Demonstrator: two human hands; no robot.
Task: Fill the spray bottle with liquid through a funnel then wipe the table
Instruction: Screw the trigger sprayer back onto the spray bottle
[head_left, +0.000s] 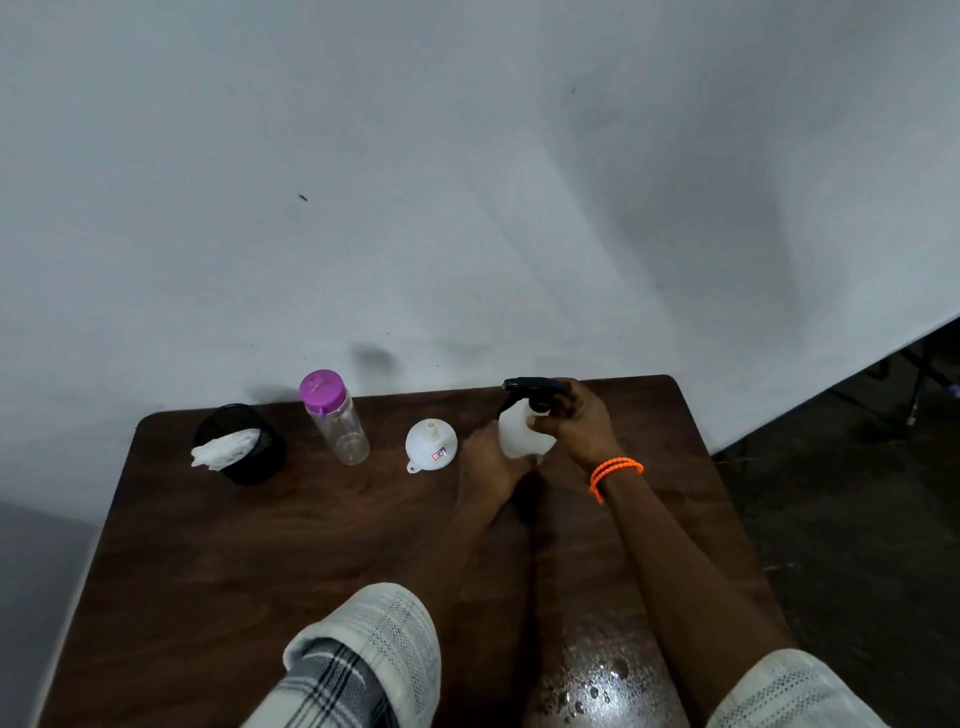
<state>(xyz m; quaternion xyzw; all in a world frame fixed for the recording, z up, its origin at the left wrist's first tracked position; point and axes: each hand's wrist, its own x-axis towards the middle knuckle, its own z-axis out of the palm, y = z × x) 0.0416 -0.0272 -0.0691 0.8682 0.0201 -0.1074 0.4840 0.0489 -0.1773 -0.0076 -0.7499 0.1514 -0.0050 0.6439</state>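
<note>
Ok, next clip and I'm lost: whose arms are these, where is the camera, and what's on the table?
There is no machine here. A person wears a camera on the head, looking down at their own arms. Both hands are on a white spray bottle: the left hand grips its body, the right hand grips the black trigger head. On the brown table, from left, stand a black cup holding a white cloth, a clear bottle with a purple lid, and a white funnel resting upside down. Droplets glisten near the front edge.
</note>
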